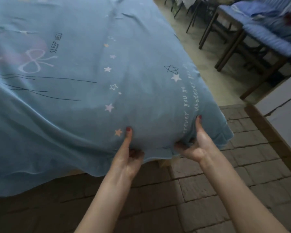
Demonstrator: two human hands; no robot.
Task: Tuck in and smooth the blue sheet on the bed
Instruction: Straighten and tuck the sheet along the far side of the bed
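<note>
Blue sheet [84,91] — star-printed, draped over the bed corner.

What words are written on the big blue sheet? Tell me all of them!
"SLEEP WELL": dark letters on the light blue printed cotton sheet, beside the pink bow drawing.
"...rever you go": white letters near the sheet's right edge; its start is hidden in folds.
"Whatever you...": white line beside it; the end is too blurred to read.
No other writing shows.

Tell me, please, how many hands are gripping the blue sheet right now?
2. The left hand pinches the blue sheet at its near hem, and the right hand pinches it beside the corner; both grips have thumbs on top, with fingers partly hidden underneath.
</note>
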